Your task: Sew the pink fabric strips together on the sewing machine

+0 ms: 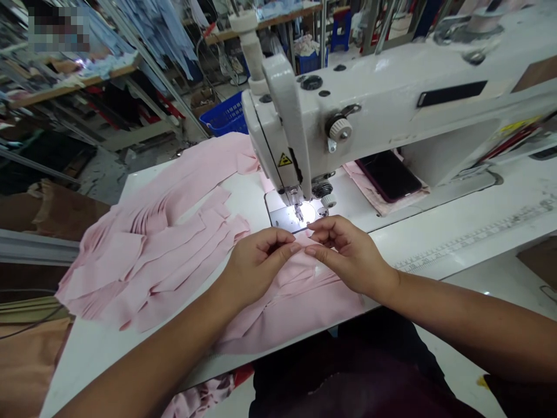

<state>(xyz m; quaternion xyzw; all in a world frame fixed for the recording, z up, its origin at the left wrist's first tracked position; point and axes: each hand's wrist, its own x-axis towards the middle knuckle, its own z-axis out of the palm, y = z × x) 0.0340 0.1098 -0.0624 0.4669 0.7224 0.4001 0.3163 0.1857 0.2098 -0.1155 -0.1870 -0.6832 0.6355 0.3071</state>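
Note:
Both hands meet just in front of the lit needle area of a white sewing machine [278,122]. My left hand [261,261] pinches the edge of a pink fabric piece [300,270] between thumb and forefinger. Right beside it, my right hand [350,255] grips the same fabric with thumb and fingertips, its other fingers curled. The cloth hangs from the fingertips toward me over more pink fabric at the table's front edge. Behind the fingers, the presser foot [299,213] stands over the metal needle plate [278,217], with no cloth visible under it.
Stacked pink cut pieces [143,232] fan across the left of the white table [98,348]. A dark phone [389,174] lies on folded pink cloth under the machine arm. A blue basket [224,115] is behind the table. A printed ruler [478,235] runs along the right. Another person works at the far left.

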